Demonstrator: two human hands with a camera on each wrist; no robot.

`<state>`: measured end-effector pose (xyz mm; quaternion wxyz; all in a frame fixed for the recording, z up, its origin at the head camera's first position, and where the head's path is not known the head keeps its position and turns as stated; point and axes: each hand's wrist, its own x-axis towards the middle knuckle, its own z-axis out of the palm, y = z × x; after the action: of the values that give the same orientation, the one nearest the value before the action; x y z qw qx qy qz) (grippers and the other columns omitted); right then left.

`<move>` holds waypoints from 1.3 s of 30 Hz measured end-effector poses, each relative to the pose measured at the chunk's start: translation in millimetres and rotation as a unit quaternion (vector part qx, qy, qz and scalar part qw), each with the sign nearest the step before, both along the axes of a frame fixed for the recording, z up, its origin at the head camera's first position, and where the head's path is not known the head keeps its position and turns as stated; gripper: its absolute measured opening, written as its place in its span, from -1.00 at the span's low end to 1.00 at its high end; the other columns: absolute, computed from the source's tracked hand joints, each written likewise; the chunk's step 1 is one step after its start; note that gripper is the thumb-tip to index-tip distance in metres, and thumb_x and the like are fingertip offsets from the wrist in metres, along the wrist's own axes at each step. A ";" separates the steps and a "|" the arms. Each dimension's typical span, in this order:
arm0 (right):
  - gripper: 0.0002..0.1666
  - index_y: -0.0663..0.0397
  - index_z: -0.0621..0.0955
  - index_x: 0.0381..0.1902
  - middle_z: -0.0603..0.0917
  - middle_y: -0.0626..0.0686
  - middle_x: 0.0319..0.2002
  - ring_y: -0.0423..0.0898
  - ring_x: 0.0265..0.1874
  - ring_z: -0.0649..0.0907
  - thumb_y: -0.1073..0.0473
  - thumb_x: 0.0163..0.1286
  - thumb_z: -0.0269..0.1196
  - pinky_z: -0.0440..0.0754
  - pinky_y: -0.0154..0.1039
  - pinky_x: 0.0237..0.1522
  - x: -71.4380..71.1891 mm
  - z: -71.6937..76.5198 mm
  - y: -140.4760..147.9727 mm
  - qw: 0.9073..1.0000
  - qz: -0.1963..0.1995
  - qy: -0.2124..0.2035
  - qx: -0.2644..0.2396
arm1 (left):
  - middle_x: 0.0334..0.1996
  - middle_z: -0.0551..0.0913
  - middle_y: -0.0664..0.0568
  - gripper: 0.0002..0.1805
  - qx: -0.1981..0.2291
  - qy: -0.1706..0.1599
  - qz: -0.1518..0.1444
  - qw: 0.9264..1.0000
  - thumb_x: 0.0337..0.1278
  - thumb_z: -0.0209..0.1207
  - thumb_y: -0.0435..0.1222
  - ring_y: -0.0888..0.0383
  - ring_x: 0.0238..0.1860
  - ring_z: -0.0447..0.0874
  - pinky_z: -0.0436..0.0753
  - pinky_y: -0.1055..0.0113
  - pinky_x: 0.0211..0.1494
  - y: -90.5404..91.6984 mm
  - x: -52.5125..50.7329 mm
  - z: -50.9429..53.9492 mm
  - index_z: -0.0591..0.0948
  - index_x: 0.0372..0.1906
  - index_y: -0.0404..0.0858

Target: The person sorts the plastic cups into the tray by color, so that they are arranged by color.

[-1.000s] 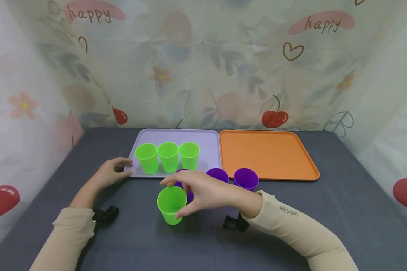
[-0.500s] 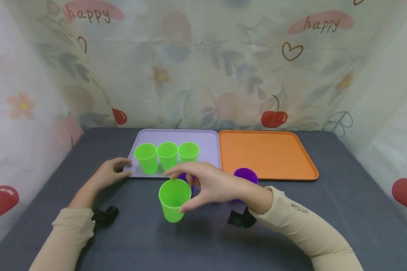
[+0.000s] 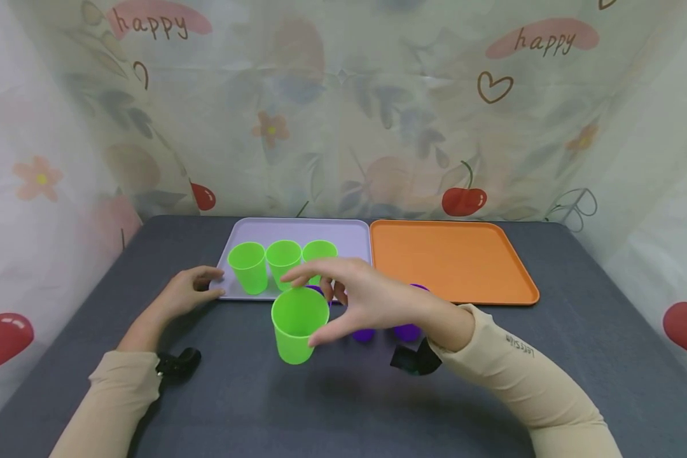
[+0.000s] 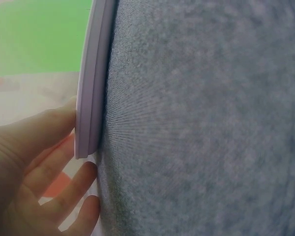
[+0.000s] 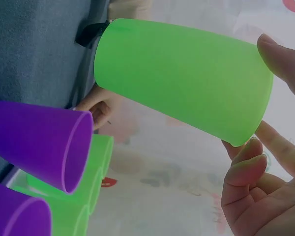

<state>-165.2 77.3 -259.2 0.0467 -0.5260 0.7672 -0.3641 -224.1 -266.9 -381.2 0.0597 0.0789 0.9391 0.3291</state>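
Note:
My right hand (image 3: 369,296) holds a green cup (image 3: 294,337) by its rim, thumb on the near side and fingers across on the far side. The cup (image 5: 182,81) hangs upright just above the table. Three similar green cups (image 3: 249,270) stand in a row on the lilac tray (image 3: 303,228). My left hand (image 3: 186,292) grips that tray's near left corner, its thumb on the rim in the left wrist view. Purple cups (image 3: 408,333) stand behind my right hand, partly hidden by it; two purple cups (image 5: 39,142) show in the right wrist view.
An orange tray (image 3: 446,261) lies right against the lilac one, towards the back of the dark cloth-covered table (image 3: 252,413). A patterned curtain (image 3: 343,127) closes off the back and sides. Black wrist cameras (image 3: 416,357) stick out under both forearms.
My right hand has lifted the green cup off the table and carried it slightly right and towards the trays. My left hand stays at the tray corner.

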 end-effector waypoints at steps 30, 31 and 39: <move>-0.23 -0.11 0.50 0.14 0.61 -0.10 0.01 -0.17 -0.48 0.46 0.12 -0.10 0.51 0.49 -0.34 -0.49 -29.2 36.4 38.3 0.993 -0.119 -0.006 0.006 | 0.16 0.48 -0.34 -0.46 0.007 -0.002 0.001 1.000 0.15 0.20 -0.21 -0.30 0.22 0.39 0.37 -0.16 0.24 -1.5 -1.4 -1.9 0.43 0.19 -0.40; -0.23 -0.11 0.50 0.14 0.61 -0.09 0.00 -0.17 -0.48 0.46 0.13 -0.10 0.51 0.48 -0.35 -0.49 -31.2 36.5 39.5 0.992 -0.123 -0.007 0.006 | 0.16 0.48 -0.35 -0.46 0.007 -0.001 0.002 1.000 0.15 0.20 -0.21 -0.31 0.22 0.39 0.38 -0.15 0.24 -1.5 -1.5 -2.0 0.43 0.18 -0.40; -0.23 -0.07 0.48 0.15 0.62 -0.01 0.02 -0.11 -0.42 0.47 0.15 -0.07 0.50 0.41 -0.35 -0.45 -48.9 36.1 49.0 0.989 -0.144 -0.021 0.011 | 0.15 0.48 -0.36 -0.47 0.007 0.007 0.000 1.000 0.14 0.20 -0.24 -0.31 0.21 0.41 0.38 -0.15 0.24 -1.9 -1.7 -3.1 0.44 0.17 -0.43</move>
<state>-214.1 126.3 -223.1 0.0155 -0.4017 0.8377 -0.3697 -225.8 -268.8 -384.3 0.0528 0.0811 0.9372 0.3352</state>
